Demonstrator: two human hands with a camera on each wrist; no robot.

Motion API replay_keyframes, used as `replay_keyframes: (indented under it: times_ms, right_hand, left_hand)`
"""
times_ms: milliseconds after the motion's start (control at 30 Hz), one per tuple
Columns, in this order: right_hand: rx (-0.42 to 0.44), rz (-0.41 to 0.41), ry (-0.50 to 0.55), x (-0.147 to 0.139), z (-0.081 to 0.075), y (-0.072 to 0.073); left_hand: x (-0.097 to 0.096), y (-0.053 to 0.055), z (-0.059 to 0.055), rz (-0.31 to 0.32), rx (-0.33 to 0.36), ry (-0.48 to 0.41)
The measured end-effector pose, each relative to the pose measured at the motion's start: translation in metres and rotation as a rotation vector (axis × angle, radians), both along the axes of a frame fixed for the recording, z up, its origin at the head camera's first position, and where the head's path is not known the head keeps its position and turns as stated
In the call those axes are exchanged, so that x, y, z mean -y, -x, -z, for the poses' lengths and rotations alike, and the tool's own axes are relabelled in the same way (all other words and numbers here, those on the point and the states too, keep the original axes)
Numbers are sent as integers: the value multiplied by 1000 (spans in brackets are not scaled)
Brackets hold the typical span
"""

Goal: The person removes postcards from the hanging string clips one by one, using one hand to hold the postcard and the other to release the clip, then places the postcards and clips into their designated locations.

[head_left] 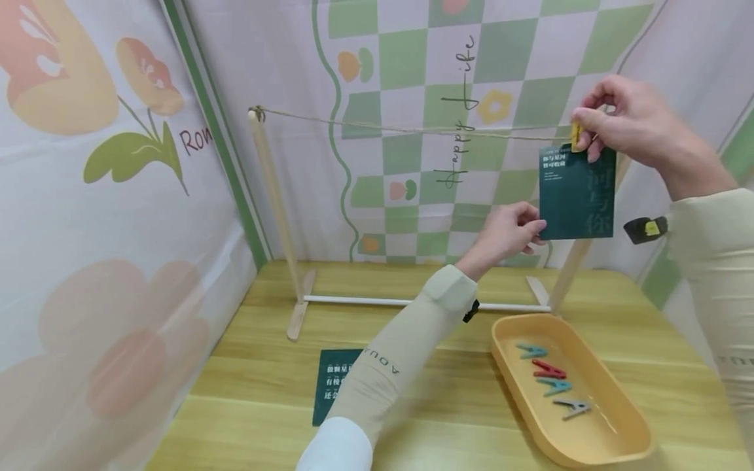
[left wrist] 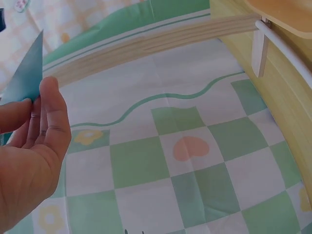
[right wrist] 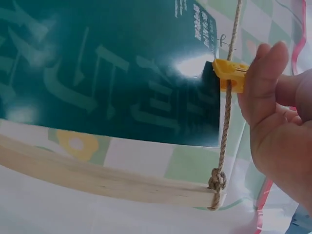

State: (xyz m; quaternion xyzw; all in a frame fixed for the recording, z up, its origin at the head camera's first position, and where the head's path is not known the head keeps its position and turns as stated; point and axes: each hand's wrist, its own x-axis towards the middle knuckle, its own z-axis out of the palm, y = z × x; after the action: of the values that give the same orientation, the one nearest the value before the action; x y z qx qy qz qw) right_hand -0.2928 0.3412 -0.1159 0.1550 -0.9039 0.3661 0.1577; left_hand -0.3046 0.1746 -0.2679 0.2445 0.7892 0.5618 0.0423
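A dark green card with white print hangs at the right end of a twine line. My right hand pinches a yellow clothespin, whose jaws sit over the twine and the card's top edge. Lower down, my left hand holds the card's lower left corner between thumb and fingers; in the left wrist view the card is seen nearly edge-on. The twine is tied between two wooden posts, and its right knot shows in the right wrist view.
An orange tray at the front right holds several clothespins, blue, red and grey. Another green card lies on the wooden table, partly under my left forearm. A white rod joins the stand's feet. Patterned cloth hangs behind.
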Motion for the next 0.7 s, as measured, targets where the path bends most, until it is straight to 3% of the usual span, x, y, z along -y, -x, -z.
replay_keyframes:
  times_ms: [167, 500, 700]
  right_hand:
    - [-81, -26, 45, 4, -2, 2]
    - [-213, 27, 49, 12, -6, -4]
    - [-138, 85, -21, 15, -5, -10]
  left_hand:
    - [7, 2, 3, 28, 7, 18]
    - [27, 10, 10, 41, -11, 91]
    - [47, 17, 19, 120, -6, 67]
